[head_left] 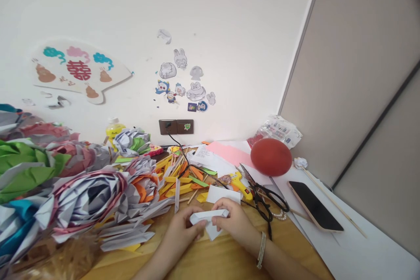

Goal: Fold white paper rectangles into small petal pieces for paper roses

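Between my two hands is a small piece of folded white paper (211,216), with a folded strip along its top and a pointed flap hanging below. My left hand (186,227) pinches its left end, thumb in front and fingers behind. At the right end, my right hand (234,221) grips it the same way, and a beaded bracelet circles that wrist. Just behind the hands lies a flat white paper sheet (223,194). A yellow glue gun (242,187) and black-handled scissors (267,199) rest to the right of it.
Folded paper flowers (88,197) pile up on the left. Loose yellow and orange folded strips (177,183) spread across the middle. A red balloon (271,157), a phone (315,205) and a thin stick (334,203) are on the right. A black cable (183,153) runs from the wall socket.
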